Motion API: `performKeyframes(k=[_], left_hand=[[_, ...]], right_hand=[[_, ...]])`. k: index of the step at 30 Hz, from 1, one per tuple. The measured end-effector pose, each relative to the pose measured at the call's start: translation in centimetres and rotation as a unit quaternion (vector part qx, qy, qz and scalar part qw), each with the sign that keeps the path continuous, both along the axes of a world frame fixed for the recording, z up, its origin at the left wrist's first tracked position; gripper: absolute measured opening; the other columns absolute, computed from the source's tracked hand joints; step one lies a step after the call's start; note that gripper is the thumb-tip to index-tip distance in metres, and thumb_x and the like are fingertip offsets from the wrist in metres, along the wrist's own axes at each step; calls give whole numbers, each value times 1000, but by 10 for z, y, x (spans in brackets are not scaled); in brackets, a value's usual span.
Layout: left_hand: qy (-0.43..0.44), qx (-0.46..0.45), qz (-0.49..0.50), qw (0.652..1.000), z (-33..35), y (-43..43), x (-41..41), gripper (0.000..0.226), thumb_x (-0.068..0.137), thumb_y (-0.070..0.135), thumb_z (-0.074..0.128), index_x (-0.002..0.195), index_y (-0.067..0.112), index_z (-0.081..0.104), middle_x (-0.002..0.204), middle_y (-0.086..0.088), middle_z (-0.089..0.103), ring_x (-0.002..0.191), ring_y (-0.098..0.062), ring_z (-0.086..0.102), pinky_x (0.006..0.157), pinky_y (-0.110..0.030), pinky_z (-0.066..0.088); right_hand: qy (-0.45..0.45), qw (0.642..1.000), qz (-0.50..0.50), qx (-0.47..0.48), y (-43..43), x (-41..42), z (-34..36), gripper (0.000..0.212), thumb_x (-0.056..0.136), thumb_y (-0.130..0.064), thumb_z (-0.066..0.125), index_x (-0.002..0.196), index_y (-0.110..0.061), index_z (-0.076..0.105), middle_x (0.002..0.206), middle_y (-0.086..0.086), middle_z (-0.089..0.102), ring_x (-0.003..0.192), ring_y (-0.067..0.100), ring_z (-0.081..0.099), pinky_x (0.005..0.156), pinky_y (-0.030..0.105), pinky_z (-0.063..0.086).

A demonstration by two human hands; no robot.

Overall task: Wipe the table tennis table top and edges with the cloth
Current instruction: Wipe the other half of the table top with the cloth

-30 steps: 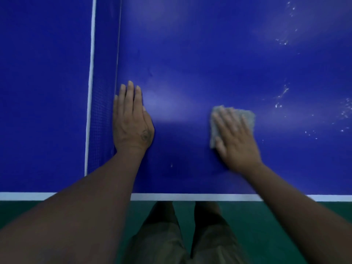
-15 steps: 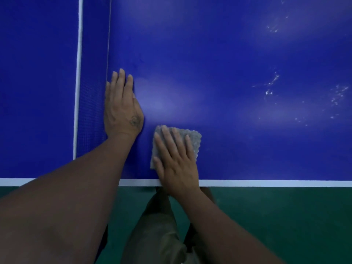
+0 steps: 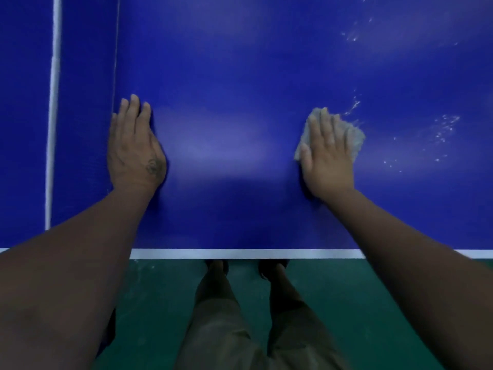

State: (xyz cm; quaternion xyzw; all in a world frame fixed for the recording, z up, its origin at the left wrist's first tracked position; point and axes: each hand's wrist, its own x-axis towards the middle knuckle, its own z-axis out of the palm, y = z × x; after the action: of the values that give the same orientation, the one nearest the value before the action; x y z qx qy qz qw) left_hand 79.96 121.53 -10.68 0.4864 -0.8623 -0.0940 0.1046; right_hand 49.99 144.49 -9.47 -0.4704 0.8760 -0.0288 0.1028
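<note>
Cloth (image 3: 354,138) looks soft, thin and light, likely limp if lifted, so I judge a flat palm pressing it down is the way to drive it. My right hand (image 3: 326,156) lies spread over it, fingers flat, pinning it to the blue worktop (image 3: 240,76). My left hand (image 3: 134,148) rests open and empty beside the net (image 3: 85,116). White specks (image 3: 440,129) sit just right of the cloth; nothing blocks the path there.
</note>
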Motion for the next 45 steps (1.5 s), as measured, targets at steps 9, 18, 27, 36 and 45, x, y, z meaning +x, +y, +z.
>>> performKeyframes(k=[9, 18, 27, 36, 45], left_hand=[[-45, 21, 119, 992, 9, 53, -69, 57, 114, 21, 24, 166, -3, 26, 178, -21, 15, 167, -35, 9, 136, -48, 7], [-46, -1, 53, 998, -5, 108, -157, 66, 113, 40, 31, 170, 7, 24, 179, -18, 14, 167, -32, 10, 136, -48, 8], [-32, 4, 67, 997, -3, 106, -156, 65, 113, 41, 37, 169, 10, 29, 179, -13, 18, 168, -28, 11, 135, -49, 14], [-9, 17, 80, 997, -5, 103, -155, 64, 112, 40, 40, 169, 13, 31, 180, -7, 17, 168, -22, 9, 136, -47, 13], [7, 9, 76, 997, -8, 104, -156, 62, 112, 38, 42, 167, 10, 35, 179, -9, 20, 168, -25, 13, 136, -49, 15]], right_hand=[[-63, 960, 266, -58, 117, 105, -15, 64, 113, -41, 44, 170, -19, 24, 179, 2, 15, 165, 26, 15, 132, 57, 17], [16, 988, 150, -41, 85, -67, -18, 62, 114, -40, 35, 171, -19, 21, 179, 2, 14, 166, 26, 11, 131, 60, 18], [3, 996, 75, -56, 51, -61, -15, 63, 114, -36, 37, 171, -16, 20, 179, 5, 12, 166, 27, 8, 132, 59, 13], [-17, 988, 151, -31, 111, -25, -21, 66, 111, -43, 41, 170, -19, 25, 179, 3, 16, 165, 29, 17, 130, 60, 20], [-6, 994, 87, -66, -76, -114, -19, 65, 112, -43, 31, 171, -19, 19, 179, 2, 14, 166, 25, 9, 134, 53, 6]])
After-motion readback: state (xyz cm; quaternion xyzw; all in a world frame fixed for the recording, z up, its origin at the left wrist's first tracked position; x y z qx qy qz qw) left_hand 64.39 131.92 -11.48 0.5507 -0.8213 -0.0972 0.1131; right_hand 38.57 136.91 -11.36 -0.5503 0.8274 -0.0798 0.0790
